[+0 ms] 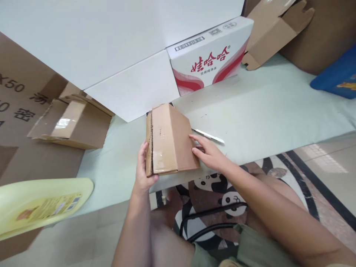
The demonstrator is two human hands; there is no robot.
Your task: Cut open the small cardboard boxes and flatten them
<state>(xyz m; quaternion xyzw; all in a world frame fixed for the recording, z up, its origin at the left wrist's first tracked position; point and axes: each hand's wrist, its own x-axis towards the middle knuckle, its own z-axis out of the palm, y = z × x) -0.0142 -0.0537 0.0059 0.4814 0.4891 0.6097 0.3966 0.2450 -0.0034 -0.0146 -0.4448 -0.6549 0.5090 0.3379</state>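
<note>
A small brown cardboard box [162, 139] with clear tape at its near end sits tilted on the cloth-covered table in front of me. My left hand [144, 170] grips its left side, thumb at the near lower corner and fingers along the left edge. Against the box's right face rest the fingertips of my right hand [207, 150], with index finger and thumb stretched out and apart; the other fingers are partly hidden. A slim white utility knife [210, 136] lies on the table just beyond my right hand. Behind the box, a dark object's corner is mostly hidden.
Pale green cloth [264, 111] covers the table. White cartons, one with red lettering [210, 63], stand at the back. Brown cardboard boxes [80, 122] are at left and others [271, 33] at back right. A yellow-green bin [50, 200] and a blue container [336, 74] flank the table.
</note>
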